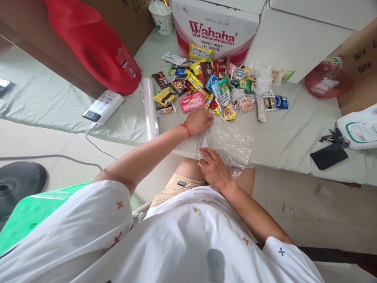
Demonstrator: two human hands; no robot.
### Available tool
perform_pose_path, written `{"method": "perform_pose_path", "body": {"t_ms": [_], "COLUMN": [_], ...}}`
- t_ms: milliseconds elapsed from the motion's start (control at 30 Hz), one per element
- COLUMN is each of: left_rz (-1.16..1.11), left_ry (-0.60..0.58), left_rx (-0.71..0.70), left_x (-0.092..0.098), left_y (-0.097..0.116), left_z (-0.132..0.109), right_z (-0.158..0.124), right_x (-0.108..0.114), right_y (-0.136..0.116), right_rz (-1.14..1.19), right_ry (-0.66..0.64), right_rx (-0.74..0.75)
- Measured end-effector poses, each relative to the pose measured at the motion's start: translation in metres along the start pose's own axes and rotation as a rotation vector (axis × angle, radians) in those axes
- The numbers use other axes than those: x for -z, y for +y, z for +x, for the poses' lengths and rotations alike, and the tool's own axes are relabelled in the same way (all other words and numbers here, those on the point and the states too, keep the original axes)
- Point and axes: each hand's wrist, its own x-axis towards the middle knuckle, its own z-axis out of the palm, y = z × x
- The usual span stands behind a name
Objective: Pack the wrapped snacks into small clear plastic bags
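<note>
A clear, crinkled plastic bag (228, 141) lies at the table's front edge, its lower part hanging over toward my lap. My left hand (199, 121), with a red cord at the wrist, is closed on the bag's upper left corner. Lower down, my right hand (214, 167) has its fingers together at the bag's lower left edge, apparently gripping it; the fingertips are partly hidden. Just beyond the left hand sits a pink nabati wafer pack (192, 102). It belongs to a heap of small wrapped snacks, among them a yellow cookie pack (229, 113).
Left of the heap lie a clear plastic roll (150, 110), a white power bank (103, 107) with a cable, and a large red jug (97, 47). A Wahaha carton (216, 29) stands behind. At right are keys (334, 137), a black wallet-like item (329, 156) and a white bottle (359, 127).
</note>
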Motion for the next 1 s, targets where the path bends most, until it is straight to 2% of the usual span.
{"method": "perform_pose_path", "body": {"t_ms": [100, 200, 267, 400, 533, 667, 800, 900, 1000], "left_rz": [-0.062, -0.172, -0.222, -0.296, -0.335, -0.420, -0.312, -0.164, -0.057], "left_ry": [-0.057, -0.044, -0.044, -0.119, -0.191, -0.200, -0.209, -0.230, -0.278], "left_rx": [0.047, 0.004, -0.015, 0.045, 0.044, 0.024, 0.028, 0.011, -0.021], "left_x": [-0.006, -0.007, -0.006, 0.001, 0.006, 0.000, -0.008, -0.011, -0.011], "left_y": [-0.019, -0.035, -0.037, -0.032, -0.034, -0.038, -0.028, -0.016, -0.013], "left_z": [0.007, 0.005, 0.003, 0.002, 0.002, -0.004, -0.015, -0.022, -0.027], "right_z": [-0.011, -0.026, -0.034, -0.039, -0.038, -0.038, -0.026, -0.013, -0.011], "right_x": [0.020, 0.042, 0.054, 0.060, 0.038, 0.000, -0.021, -0.005, 0.047], "right_y": [0.000, 0.006, 0.010, 0.009, -0.008, -0.023, -0.030, -0.036, -0.038], "right_rz": [-0.011, -0.071, -0.118, -0.134, -0.092, -0.112, -0.064, 0.103, 0.490], "right_ry": [0.151, 0.336, 0.425, 0.456, 0.304, 0.013, -0.268, -0.378, -0.367], "right_rx": [-0.048, -0.166, -0.222, -0.196, -0.079, -0.022, -0.039, -0.077, 0.022]}}
